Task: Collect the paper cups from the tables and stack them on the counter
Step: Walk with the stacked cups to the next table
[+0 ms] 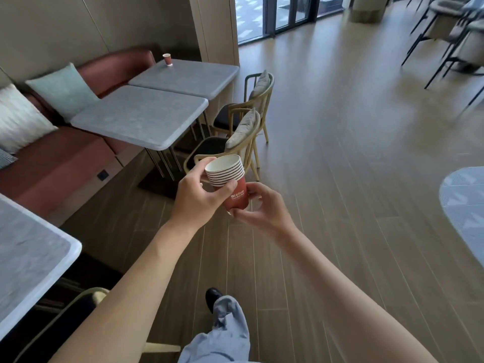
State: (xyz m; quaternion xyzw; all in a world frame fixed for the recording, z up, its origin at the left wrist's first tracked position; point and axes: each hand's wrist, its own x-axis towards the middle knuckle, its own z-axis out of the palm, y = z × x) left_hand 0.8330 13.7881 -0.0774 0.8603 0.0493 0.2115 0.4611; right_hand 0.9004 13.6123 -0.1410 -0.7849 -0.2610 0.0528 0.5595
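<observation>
1. You stand on the wooden floor in the aisle, with the red bench and a row of grey tables along your left; no counter is in view.
2. The far table carries one lone cup, upright near its back corner beside the bench. The near table sits between you and it, with two chairs tucked at the aisle side.
3. You are mid-collection: your left hand wraps around the upper part of the stack of cups, nested, rims tilted toward that hand.
4. Your right hand pinches the base of the stack, thumb and fingertips curled on the red bottom cup.
5. Next, I judge, you walk forward past the chairs, free one hand, reach over the far table for the lone cup and nest it before heading off to the counter.
</observation>
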